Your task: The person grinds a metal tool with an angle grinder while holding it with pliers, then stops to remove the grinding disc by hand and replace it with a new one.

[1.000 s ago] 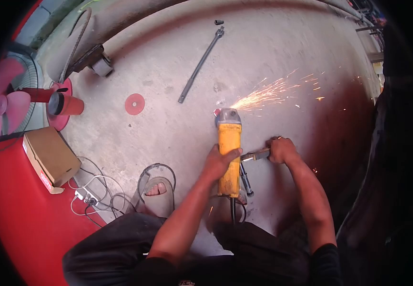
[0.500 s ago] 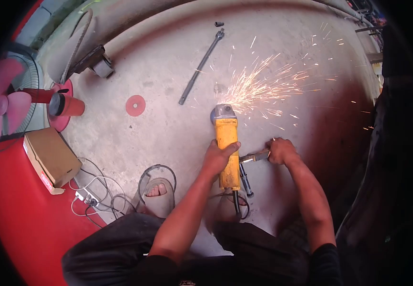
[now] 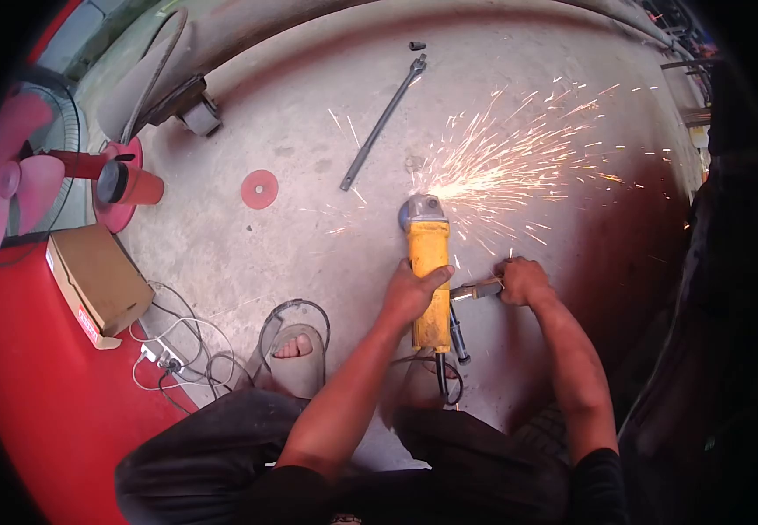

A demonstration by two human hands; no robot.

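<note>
My left hand (image 3: 412,293) is wrapped round the yellow body of an angle grinder (image 3: 431,249), its head pointing away from me. A bright spray of sparks (image 3: 501,166) leaves the head and fans out to the far right; what the disc touches is hidden. To the right, my right hand (image 3: 524,281) is closed on the end of a metal bar-like piece (image 3: 480,290), which reaches left towards the grinder's body. Beneath the grinder, partly covered, a slim metal tool (image 3: 458,337) slants over the floor. The power cord (image 3: 442,376) runs from the grinder's rear towards me.
A breaker bar (image 3: 380,127) and a small socket (image 3: 416,45) lie beyond the grinder. Left of them is a red disc (image 3: 259,189). A pink-bladed fan (image 3: 9,179), an orange container (image 3: 141,186), a cardboard box (image 3: 103,284) and a power strip (image 3: 162,356) with cables line the left.
The view has shifted slightly, so the floor items and grinder appear a little further right. The sparks spread wider, some now flying left. Both hands keep their holds.
</note>
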